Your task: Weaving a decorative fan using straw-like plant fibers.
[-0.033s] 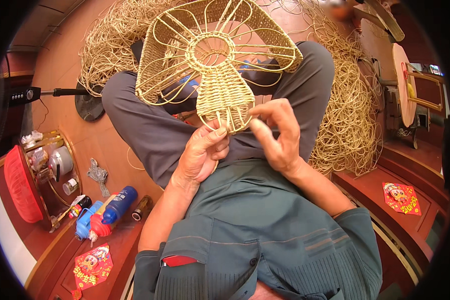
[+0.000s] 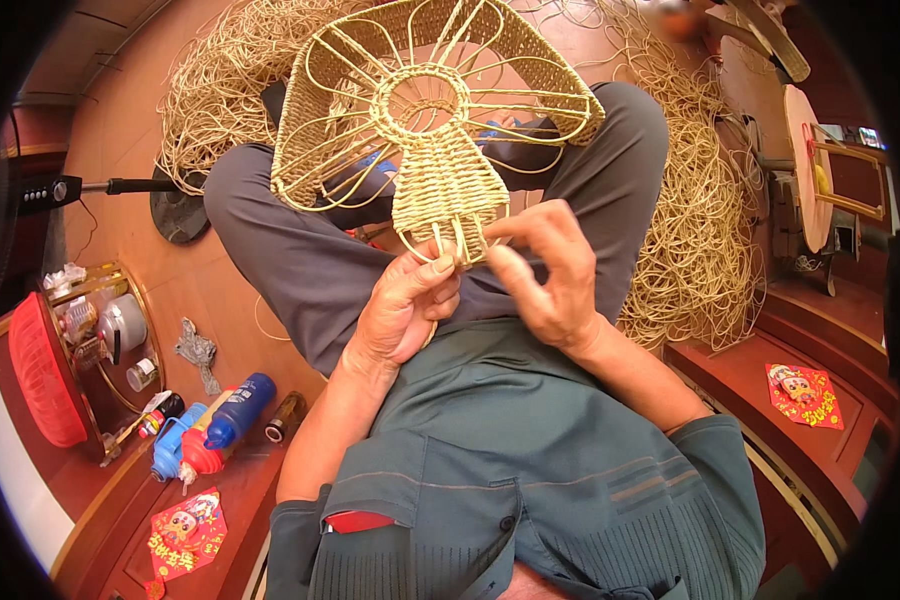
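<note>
A half-woven straw-rope basket [image 2: 450, 190] rests between my legs. Bare cords fan out from a woven ring to its braided side wall. From the ring a densely woven panel runs toward me, with loose cord loops at its near end. My left hand [image 2: 410, 305] is closed on that end, thumb on top, pinching the cords. At the panel's right edge is my right hand [image 2: 555, 275], slightly blurred. Its index finger and thumb are parted, their tips at a cord there; whether they touch it is hard to tell.
Heaps of loose straw rope [image 2: 690, 240] lie to the right and at the far left. A round black stand base [image 2: 178, 205] is left of my knee. Bottles, including a blue one [image 2: 240, 410], stand at lower left near a red mesh cover [image 2: 45, 370].
My right hand has shifted slightly left, bringing its fingertips in to the panel's edge. The left hand and the basket have stayed in place.
</note>
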The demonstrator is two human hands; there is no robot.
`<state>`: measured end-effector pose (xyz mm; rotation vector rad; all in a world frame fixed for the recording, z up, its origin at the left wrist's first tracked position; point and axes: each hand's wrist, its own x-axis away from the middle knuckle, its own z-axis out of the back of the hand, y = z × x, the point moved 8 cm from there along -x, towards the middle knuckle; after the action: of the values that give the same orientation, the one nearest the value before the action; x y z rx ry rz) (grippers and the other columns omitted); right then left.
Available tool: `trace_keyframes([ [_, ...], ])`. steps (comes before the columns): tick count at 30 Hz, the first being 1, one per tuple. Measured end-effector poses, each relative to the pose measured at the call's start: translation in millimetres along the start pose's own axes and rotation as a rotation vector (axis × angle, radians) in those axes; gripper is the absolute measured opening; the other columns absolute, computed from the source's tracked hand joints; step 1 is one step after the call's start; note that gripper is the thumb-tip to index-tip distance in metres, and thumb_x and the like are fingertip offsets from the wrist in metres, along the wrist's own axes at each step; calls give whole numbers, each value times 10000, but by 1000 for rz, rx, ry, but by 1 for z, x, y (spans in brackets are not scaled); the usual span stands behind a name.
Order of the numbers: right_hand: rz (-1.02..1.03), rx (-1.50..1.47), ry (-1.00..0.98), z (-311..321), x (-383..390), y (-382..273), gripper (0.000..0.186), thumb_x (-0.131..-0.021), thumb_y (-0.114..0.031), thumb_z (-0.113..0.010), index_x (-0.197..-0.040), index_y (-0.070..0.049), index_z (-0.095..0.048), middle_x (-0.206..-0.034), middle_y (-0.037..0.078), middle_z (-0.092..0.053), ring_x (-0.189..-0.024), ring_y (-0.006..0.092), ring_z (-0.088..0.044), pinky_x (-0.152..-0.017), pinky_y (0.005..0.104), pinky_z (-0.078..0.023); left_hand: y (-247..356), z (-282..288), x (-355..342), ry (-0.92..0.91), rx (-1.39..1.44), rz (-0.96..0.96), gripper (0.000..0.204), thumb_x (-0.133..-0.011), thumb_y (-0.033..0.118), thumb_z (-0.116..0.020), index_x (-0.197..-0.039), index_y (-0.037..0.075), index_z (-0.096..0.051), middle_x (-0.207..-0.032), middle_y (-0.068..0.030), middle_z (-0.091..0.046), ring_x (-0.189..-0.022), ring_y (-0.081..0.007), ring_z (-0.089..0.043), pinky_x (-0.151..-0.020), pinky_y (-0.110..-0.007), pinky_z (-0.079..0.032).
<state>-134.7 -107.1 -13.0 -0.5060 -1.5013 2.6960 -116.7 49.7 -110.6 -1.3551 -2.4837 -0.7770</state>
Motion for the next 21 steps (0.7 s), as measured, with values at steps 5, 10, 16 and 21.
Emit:
trace_keyframes([
  [5,20,150,-53,-22,-8,-11,209,-837,-246,-857,-958,-110,-753,-847,48,-638,-771,261,-623,-717,409,-483,0,11,1,-33,-86,19,256,-1035,206,-712,-1241,64,-662,-953,69,-602,-737,-9,-463,-580,-184,-334],
  [10,-110,23,-161,-27,-5,-9,190,-856,-204,-851,-959,-83,-747,-858,60,-645,-755,245,-658,-699,394,-516,3,8,3,44,-199,28,301,-1013,202,-731,-1263,55,-651,-1033,49,-648,-781,8,-503,-597,-169,-355],
  [16,-135,-199,-359,-32,10,-12,147,-915,-94,-795,-1023,-39,-711,-864,97,-623,-761,235,-661,-717,374,-532,4,5,5,75,-202,18,209,-999,155,-743,-1179,66,-686,-935,53,-651,-683,21,-472,-553,-150,-317],
  [21,-326,-357,-424,-32,49,20,140,-1002,-156,-740,-1046,-34,-686,-870,19,-612,-783,141,-614,-714,312,-508,13,4,9,194,-365,-18,131,-1006,167,-746,-1077,63,-710,-867,69,-650,-607,26,-405,-505,-166,-278],
])
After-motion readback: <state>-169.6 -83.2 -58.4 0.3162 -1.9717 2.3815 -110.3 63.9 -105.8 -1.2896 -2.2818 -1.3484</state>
